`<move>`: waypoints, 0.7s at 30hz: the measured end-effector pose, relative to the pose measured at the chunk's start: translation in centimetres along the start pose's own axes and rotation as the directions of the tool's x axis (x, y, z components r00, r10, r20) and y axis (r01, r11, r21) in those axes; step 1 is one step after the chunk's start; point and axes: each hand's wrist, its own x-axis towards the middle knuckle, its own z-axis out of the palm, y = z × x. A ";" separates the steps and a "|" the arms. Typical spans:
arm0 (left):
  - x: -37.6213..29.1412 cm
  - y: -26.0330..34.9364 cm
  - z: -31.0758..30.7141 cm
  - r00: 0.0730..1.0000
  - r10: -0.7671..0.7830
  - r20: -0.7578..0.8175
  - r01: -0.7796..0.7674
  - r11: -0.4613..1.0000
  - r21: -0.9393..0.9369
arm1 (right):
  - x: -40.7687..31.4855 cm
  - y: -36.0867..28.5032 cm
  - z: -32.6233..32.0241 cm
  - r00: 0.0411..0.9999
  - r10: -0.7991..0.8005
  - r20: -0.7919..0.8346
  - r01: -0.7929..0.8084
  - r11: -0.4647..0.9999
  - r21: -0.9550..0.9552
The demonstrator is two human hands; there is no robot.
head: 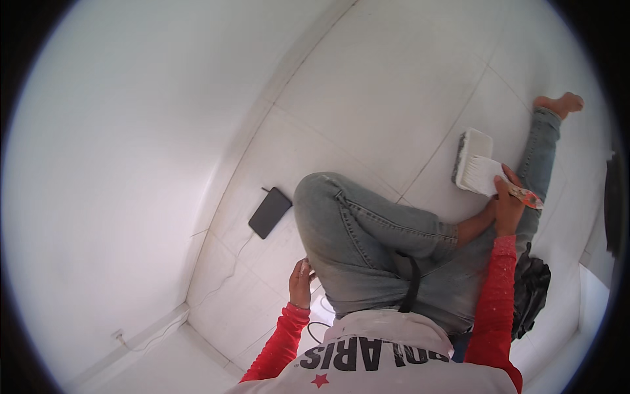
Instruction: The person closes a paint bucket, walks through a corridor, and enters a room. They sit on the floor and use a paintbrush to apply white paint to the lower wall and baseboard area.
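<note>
My right hand (509, 209) grips a wide paintbrush (483, 176) by its handle, which bears orange-red and white paint. White covers the bristles, and they lie over the near end of a small rectangular paint tray (478, 142). White paint coats the inside of that tray, and its outer side is dark and smeared. Beside my bent left knee, my left hand (299, 283) touches the outer thigh of my jeans (364, 236). Pale smears mark its thumb; its other fingers are partly hidden, so I cannot tell whether it holds anything.
A black rectangular pouch or device (270, 213) lies on the tiled floor (374, 98), with a thin white cable running to a plug at a wall socket (118, 337). White wall (138, 123) rises on the left. Black plastic bag (532, 290) sits beside my right hip.
</note>
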 end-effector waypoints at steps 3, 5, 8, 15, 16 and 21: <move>1.6 1.1 -3.0 0.944 0.244 -0.222 -0.113 0.872 0.475 | 0.2 -0.4 0.8 0.991 0.128 0.035 -0.131 0.986 0.101; 4.3 3.0 -2.3 0.765 0.627 -0.144 -0.169 0.411 0.896 | 0.4 -0.6 0.8 0.983 0.180 0.030 -0.182 0.975 0.129; 8.1 3.7 -2.4 0.710 0.682 -0.178 -0.015 0.267 0.964 | 0.5 -0.1 1.0 0.989 0.149 0.019 -0.151 0.977 0.150; 11.5 0.6 -2.7 0.529 0.843 -0.098 -0.018 0.126 0.992 | 0.1 -1.6 1.1 0.974 0.229 0.002 -0.228 0.968 0.103; 11.9 0.2 -2.8 0.499 0.860 -0.108 -0.039 0.147 0.988 | 0.1 -1.5 1.2 0.974 0.224 0.004 -0.224 0.969 0.108; 12.7 -0.8 -1.7 0.402 0.907 -0.127 -0.058 0.163 0.985 | 0.5 0.1 0.8 0.978 0.209 -0.004 -0.204 0.960 0.189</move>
